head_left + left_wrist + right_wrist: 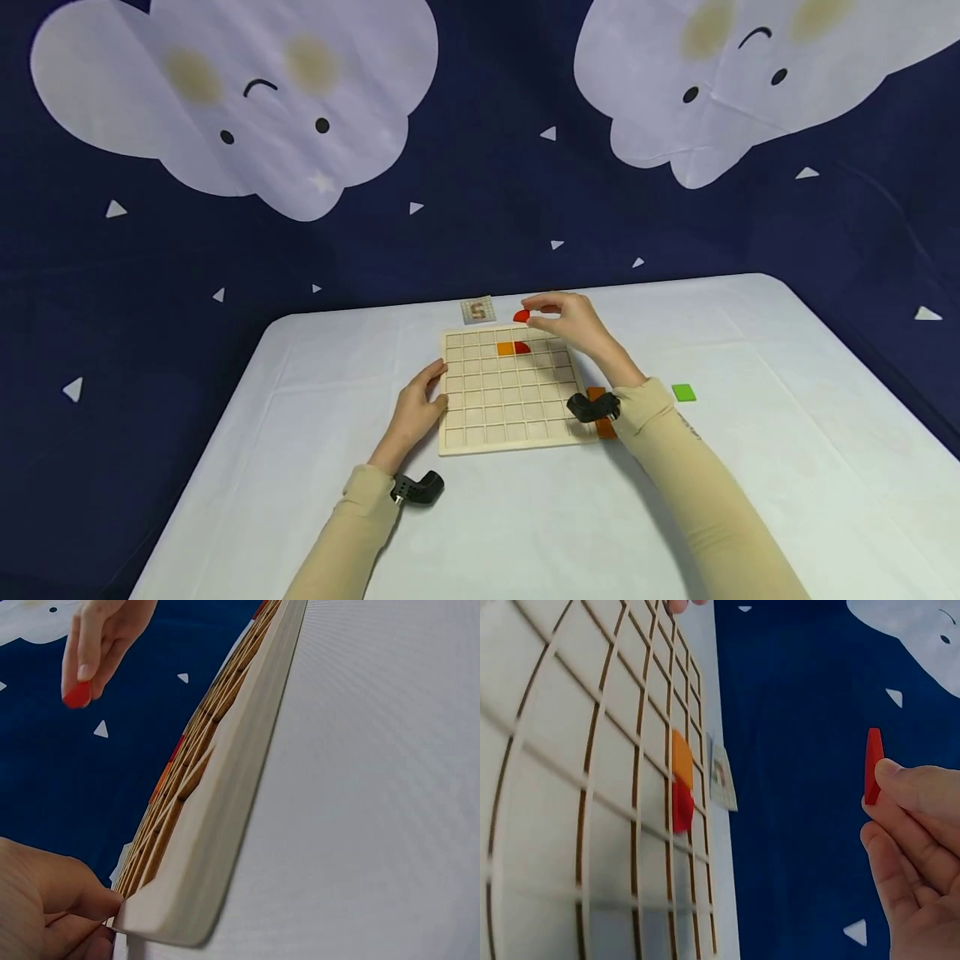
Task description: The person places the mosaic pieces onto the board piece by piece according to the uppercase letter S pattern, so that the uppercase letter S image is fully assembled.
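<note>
My left hand (416,408) holds the left edge of a pale wooden grid board (483,412), its thumb and fingertips at the rim. In the left wrist view, the curled fingers are partly hidden at the board's corner. Above the far edge, my right hand (573,321) pinches a thin red piece with a rounded edge (521,316) between thumb and fingers; the right wrist view shows it side-on. On the board, an orange square (506,348) and a red quarter-round piece (522,347) lie side by side in the second row from the far edge.
A small patterned card (477,311) lies beyond the board's far edge. Orange pieces (605,428) sit along its right side, partly under my right wrist. Farther right is a green square (684,392). A dark blue cloth with clouds hangs behind the white table (525,525).
</note>
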{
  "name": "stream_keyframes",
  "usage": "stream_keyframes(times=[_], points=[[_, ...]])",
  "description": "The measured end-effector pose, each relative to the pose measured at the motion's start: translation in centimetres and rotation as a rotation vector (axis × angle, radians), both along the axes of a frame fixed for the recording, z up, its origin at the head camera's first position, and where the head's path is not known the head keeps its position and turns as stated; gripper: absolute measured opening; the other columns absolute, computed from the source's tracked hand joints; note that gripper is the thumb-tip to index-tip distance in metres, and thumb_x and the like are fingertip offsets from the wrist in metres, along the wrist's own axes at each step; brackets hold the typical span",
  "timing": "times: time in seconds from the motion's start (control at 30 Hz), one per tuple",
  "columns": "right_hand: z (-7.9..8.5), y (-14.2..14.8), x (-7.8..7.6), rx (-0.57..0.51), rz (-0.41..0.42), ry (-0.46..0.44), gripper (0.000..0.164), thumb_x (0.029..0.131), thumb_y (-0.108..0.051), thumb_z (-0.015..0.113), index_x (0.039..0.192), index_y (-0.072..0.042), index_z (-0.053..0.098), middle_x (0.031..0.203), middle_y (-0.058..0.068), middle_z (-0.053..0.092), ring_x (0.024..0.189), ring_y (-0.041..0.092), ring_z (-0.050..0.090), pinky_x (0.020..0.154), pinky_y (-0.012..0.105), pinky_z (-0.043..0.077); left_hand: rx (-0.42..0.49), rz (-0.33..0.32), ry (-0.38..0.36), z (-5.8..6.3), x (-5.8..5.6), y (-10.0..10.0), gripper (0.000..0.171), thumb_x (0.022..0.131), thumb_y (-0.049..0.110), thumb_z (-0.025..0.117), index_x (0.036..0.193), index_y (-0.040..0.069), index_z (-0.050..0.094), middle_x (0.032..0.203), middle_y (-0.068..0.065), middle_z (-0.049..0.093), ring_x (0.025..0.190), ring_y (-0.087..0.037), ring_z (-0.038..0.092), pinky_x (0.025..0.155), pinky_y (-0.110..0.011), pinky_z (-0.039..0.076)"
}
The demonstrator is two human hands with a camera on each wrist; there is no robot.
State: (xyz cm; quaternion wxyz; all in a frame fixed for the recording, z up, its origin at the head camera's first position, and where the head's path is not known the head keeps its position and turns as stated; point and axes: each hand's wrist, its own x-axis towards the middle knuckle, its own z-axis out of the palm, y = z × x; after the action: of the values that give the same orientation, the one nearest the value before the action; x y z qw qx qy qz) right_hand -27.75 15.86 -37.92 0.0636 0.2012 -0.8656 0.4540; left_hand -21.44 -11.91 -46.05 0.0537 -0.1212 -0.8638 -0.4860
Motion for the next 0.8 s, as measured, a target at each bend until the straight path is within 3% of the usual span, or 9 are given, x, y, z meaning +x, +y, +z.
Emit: stream_keyframes(times=[0.4,0.63,0.8], points=[[-1.2,-3.5,-1.0,-0.052,0.030,-0.122,0.036,0.085,-0.015,0.070,0.119,-0.005,0.066,0.115,0.008,0.065,0.106,0.025,0.059,0.089,0.036,0.049,-0.008,0.007,0.008,0.0,0.0,-0.4,0.060,0.080,-0.008,0.056,0.138,-0.008,0.040,0.133,-0.019,0.051,0.125,-0.030,0.046,0.106,-0.038,0.035],[-2.3,-4.7,-1.2,-0.058,0.045,-0.140,0.035,0.084,-0.015,0.071,0.118,-0.005,0.067,0.115,0.006,0.066,0.107,0.023,0.059,0.090,0.034,0.049,-0.009,0.005,0.014,0.0,0.0,-0.4,0.060,0.080,-0.008,0.056,0.138,-0.008,0.040,0.133,-0.019,0.051,0.126,-0.031,0.045,0.106,-0.038,0.034],[-3.3,-5.2,-1.4,-0.060,0.038,-0.161,0.034,0.084,-0.014,0.071,0.117,-0.006,0.068,0.113,0.006,0.066,0.101,0.021,0.062,0.083,0.032,0.052,-0.013,0.000,0.012,0.1,0.1,-0.2,0.060,0.080,-0.007,0.055,0.138,-0.008,0.040,0.133,-0.019,0.051,0.126,-0.030,0.045,0.107,-0.038,0.033]])
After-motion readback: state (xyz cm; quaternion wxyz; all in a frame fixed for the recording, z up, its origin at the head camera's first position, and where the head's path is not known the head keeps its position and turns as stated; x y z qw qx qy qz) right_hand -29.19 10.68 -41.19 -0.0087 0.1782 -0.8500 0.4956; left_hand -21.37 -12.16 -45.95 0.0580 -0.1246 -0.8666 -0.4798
